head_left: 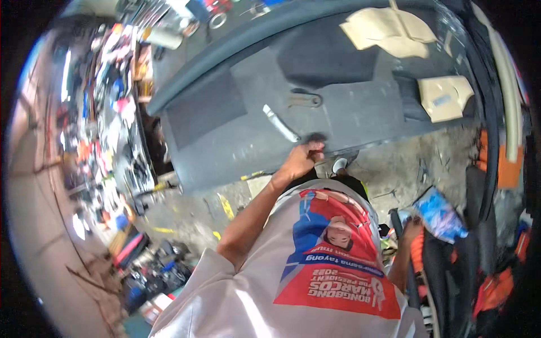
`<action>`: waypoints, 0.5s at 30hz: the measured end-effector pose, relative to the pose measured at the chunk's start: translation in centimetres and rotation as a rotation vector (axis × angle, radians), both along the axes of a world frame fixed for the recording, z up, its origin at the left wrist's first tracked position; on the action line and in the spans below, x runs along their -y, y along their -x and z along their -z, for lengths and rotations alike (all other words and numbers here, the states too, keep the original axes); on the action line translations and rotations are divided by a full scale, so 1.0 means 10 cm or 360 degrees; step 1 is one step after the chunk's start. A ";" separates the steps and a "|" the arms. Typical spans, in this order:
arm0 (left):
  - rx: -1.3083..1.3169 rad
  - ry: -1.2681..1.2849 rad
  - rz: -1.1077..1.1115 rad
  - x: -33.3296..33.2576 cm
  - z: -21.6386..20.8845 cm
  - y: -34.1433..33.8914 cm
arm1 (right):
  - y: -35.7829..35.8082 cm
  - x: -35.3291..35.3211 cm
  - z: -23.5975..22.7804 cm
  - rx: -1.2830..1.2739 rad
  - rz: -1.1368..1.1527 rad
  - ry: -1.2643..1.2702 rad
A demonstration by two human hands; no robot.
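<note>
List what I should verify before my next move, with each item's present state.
1. Left hand at the dark worktop's near edge: ok.
2. Left hand's grip secure: cannot tell; blurred.
3. Right hand at the worktop: not ok; it's beside the blue bag.
4. Silver strip-like tool in plain view: ok.
5. Nearer cream piece apart from left hand: ok.

Left hand (304,158) at grey table (217,152)
</note>
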State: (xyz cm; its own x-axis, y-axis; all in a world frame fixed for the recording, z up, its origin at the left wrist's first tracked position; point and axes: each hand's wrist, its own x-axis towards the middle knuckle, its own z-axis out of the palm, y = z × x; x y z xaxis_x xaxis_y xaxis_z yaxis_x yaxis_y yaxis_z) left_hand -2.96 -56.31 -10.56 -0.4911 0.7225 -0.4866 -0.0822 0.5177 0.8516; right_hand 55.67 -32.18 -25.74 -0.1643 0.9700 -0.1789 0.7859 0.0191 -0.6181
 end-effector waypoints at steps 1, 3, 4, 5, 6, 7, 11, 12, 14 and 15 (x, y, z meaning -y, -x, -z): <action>-0.0100 0.0135 -0.0158 0.32 -0.10 -0.07 | 1.20 -0.30 -0.43 -0.0142 -0.0121 0.0203; -0.0136 0.0269 -0.0370 0.67 -0.21 -0.10 | 2.49 -0.70 -0.72 -0.0700 -0.0157 0.0375; -0.0163 0.0276 -0.0461 0.89 -0.24 -0.12 | 3.25 -0.66 -1.07 -0.0603 -0.0431 0.0228; -0.0103 0.0247 -0.0605 1.07 -0.14 -0.16 | 3.86 -0.50 -1.43 -0.0492 -0.0665 0.0057; -0.0046 0.0215 -0.0748 1.24 -0.04 -0.18 | 4.38 -0.24 -1.72 -0.0463 -0.0831 0.0122; 0.0008 0.0177 -0.0885 1.35 -0.01 -0.13 | 4.84 0.06 -1.91 -0.0433 -0.0992 0.0182; -0.0043 0.0199 -0.1057 1.69 0.03 0.22 | 5.92 1.19 -1.86 -0.0261 -0.1780 0.0275; -0.0043 0.0193 -0.1075 1.79 -0.05 0.36 | 6.04 1.47 -1.85 -0.0259 -0.1798 0.0269; -0.0614 0.0352 -0.0887 1.94 -0.23 0.74 | 6.20 1.85 -1.82 0.0001 -0.1922 -0.0276; -0.0886 0.0415 -0.0770 1.95 -0.33 0.94 | 6.24 1.88 -1.77 0.0033 -0.1910 -0.0292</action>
State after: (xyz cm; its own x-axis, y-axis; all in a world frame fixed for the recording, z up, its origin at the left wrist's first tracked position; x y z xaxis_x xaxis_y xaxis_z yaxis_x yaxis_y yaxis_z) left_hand -12.32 -75.83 -7.24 -0.9441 0.2616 -0.2007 0.0537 0.7225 0.6893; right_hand -6.69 -50.95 -8.02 -0.9744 0.2142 -0.0682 0.2181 0.8275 -0.5174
